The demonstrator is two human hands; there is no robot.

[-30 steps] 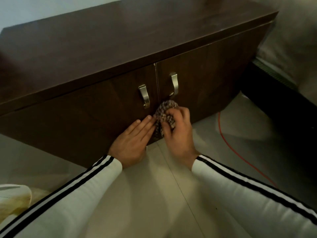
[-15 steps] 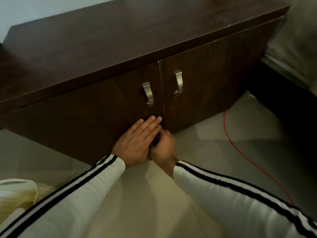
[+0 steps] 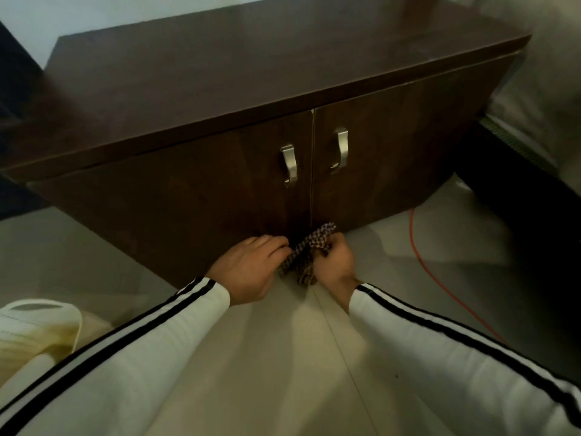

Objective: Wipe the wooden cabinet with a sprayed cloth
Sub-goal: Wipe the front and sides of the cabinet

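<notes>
Head view: my right grip (image 3: 334, 264) is curled tight round the bunched cloth (image 3: 306, 258), low at the foot of the cabinet (image 3: 220, 89) by the door seam, I judge so as to reach the bottom strip. The left grip (image 3: 251, 267) curls at the cloth's edge; whether it pinches I cannot tell. The cloth's long axis runs diagonally, top end toward the right door, tail down at the floor (image 3: 283, 357).
</notes>
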